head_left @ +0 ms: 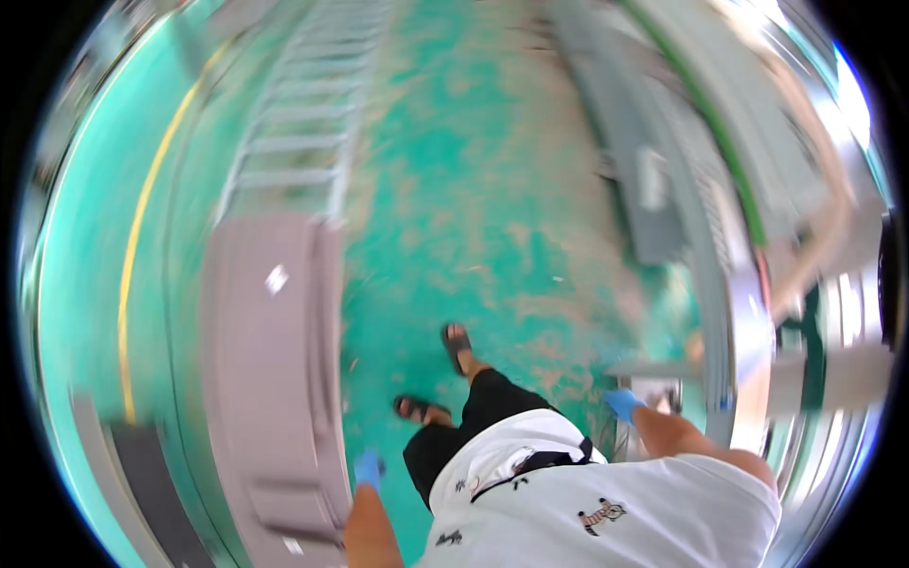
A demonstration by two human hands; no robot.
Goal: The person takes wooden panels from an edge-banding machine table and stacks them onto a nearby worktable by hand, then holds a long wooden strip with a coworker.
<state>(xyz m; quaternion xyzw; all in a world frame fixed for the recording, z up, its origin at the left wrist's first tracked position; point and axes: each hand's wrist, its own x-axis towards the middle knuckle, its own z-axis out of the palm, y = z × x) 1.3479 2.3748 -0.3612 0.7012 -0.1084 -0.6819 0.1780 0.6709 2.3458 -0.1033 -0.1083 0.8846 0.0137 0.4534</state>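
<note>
My left hand [368,468], in a blue glove, hangs low beside the right edge of a long brown-grey panel [256,379]. A small dark patch shows at its edge; I cannot make out what it is. My right hand [624,405], also gloved in blue, is held out from my body, near the end of a pale machine part [653,390]. Both hands are smeared by motion, so their fingers do not show clearly. Nothing I can name is in either hand.
My sandalled feet [456,348] are on a worn green floor [445,227]. A ladder-like metal frame [294,142] extends beyond the brown-grey panel. Long grey machinery [653,170] with a green strip [705,104] lines the right. A yellow line [137,237] runs along the left.
</note>
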